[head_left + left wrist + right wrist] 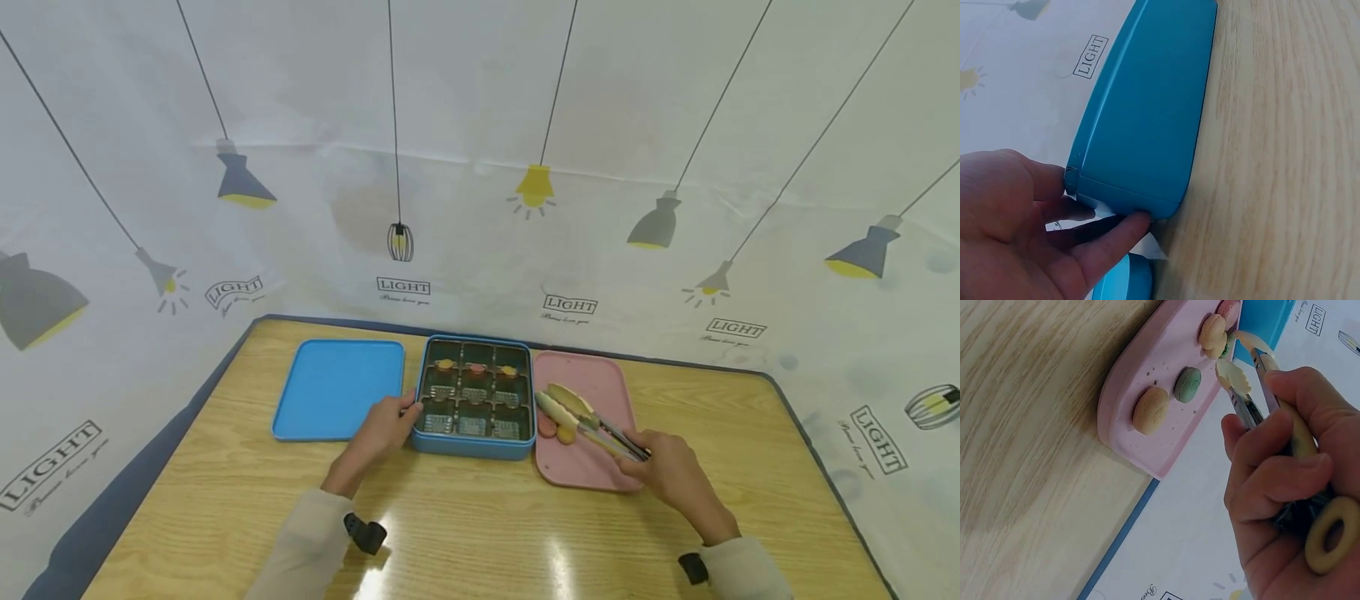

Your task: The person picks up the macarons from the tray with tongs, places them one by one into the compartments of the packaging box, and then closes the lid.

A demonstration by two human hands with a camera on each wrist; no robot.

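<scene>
My left hand [386, 429] holds the near left corner of a blue box [468, 448], the thumb at its rim and a finger against its side. The box has a dark divided insert, with a yellow macaron [446, 365], a pink macaron [477, 368] and another yellow one [508, 372] lined up toward the back. In my right hand [671, 471] is a pair of tongs [600, 429] with cream tips. The tips stand apart over the pink tray [588, 475], close to a green macaron [1230, 345] partly hidden by other macarons.
Left of the box lies a flat blue lid [341, 392]. On the tray, the right wrist view also shows an orange macaron [1150, 410] and a green macaron [1187, 385]. A white printed sheet [465, 208] stands behind the wooden table [465, 533].
</scene>
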